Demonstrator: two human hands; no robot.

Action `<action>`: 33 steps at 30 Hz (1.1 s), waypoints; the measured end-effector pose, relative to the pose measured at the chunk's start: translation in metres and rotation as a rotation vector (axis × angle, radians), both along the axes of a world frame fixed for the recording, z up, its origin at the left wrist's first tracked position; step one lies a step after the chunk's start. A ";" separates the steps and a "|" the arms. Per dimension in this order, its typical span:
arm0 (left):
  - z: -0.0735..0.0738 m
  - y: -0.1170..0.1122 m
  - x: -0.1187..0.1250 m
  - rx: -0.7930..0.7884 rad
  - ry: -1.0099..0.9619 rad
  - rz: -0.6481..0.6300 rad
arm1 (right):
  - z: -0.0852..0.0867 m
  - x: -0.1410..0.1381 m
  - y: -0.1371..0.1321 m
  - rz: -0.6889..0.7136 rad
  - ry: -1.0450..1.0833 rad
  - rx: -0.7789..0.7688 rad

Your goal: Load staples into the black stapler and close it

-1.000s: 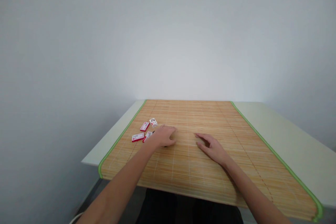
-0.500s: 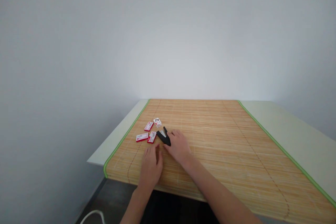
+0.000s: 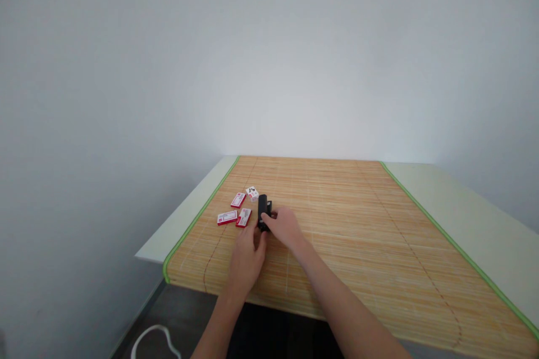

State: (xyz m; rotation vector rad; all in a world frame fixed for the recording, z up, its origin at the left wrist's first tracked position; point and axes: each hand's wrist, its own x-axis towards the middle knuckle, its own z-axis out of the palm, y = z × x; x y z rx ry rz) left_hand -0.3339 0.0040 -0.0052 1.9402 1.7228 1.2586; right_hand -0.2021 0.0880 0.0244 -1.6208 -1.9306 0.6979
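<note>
A black stapler rests towards the left of the bamboo mat, its long side turned up to me and its far end pointing away. My right hand grips it from the right, the thumb lying across its near part and the fingers partly hidden behind. At the near end, my left hand has its thumb and fingertips closed about the stapler's end. Just left of the stapler lie several small red-and-white boxes: one box close to my left fingertips, another box, a third box and a whiter box farther back.
The bamboo mat with green edging covers the middle of a white table. A pale wall stands behind the table. On the floor at lower left is a white cable.
The stapler has turned from slanting left to pointing straight away, and its opened-looking top no longer shows. My left hand has moved forward and right to its near end. The boxes stay put.
</note>
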 end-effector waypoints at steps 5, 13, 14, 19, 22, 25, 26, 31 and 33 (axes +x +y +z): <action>0.000 0.007 -0.009 -0.018 0.010 0.079 | -0.002 -0.015 -0.004 0.029 0.095 -0.043; 0.001 0.012 -0.021 0.022 0.082 0.163 | -0.005 -0.036 -0.011 0.059 0.197 -0.025; 0.001 0.010 -0.019 0.030 0.083 0.177 | -0.005 -0.034 -0.012 0.057 0.200 -0.013; 0.012 -0.008 0.003 0.127 0.113 0.236 | -0.005 0.014 -0.040 0.000 0.184 0.106; 0.021 -0.010 0.019 0.142 0.178 0.113 | -0.012 0.068 -0.066 -0.017 0.082 0.230; 0.023 0.002 0.029 0.161 0.213 0.117 | -0.026 0.123 -0.092 -0.063 -0.089 0.310; 0.022 0.006 0.033 0.159 0.226 0.086 | -0.031 0.138 -0.099 -0.068 -0.135 0.310; 0.003 0.009 0.071 0.059 0.352 -0.236 | -0.048 0.171 -0.122 -0.015 -0.325 0.274; -0.005 0.004 0.086 0.035 0.394 -0.239 | -0.050 0.167 -0.123 -0.037 -0.361 0.258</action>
